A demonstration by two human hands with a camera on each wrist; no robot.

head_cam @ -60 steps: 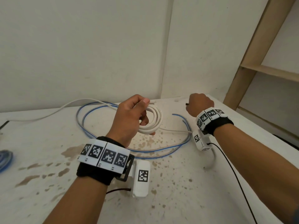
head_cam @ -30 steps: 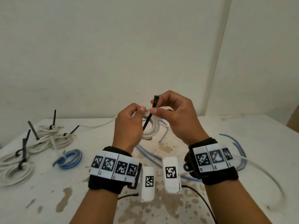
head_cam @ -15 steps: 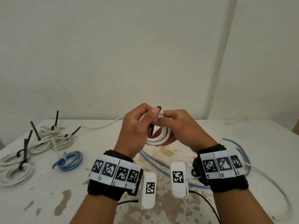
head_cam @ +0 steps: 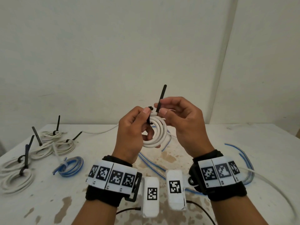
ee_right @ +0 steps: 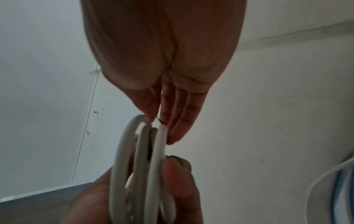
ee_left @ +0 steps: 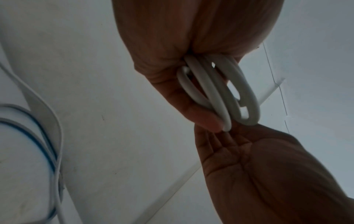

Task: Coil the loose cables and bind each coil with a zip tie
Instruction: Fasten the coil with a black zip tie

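My left hand [head_cam: 145, 115] holds a small white cable coil [head_cam: 156, 134] above the table, fingers curled through its loops. A black zip tie [head_cam: 162, 96] wraps the top of the coil; its head sits by my left thumb and its tail points straight up. My right hand [head_cam: 160, 110] pinches that tail between thumb and forefinger, the other fingers loosely spread. In the left wrist view the coil [ee_left: 220, 94] hangs from my left fingers above the right palm [ee_left: 249, 159]. The right wrist view shows the coil [ee_right: 153, 159] edge-on beneath my right fingertips [ee_right: 172, 121].
Several tied white coils [head_cam: 48, 143] with upright black tie tails lie at the table's left, beside a blue-and-white coil [head_cam: 69, 166]. Loose blue cables [head_cam: 243, 161] and a loose white cable [head_cam: 269, 185] curve across the stained white table [head_cam: 219, 132]. A wall stands close behind.
The right hand brought a zip tie to the coil and passed it round the loops. Since half a second ago the tail has come up above the coil, pinched by the right hand.
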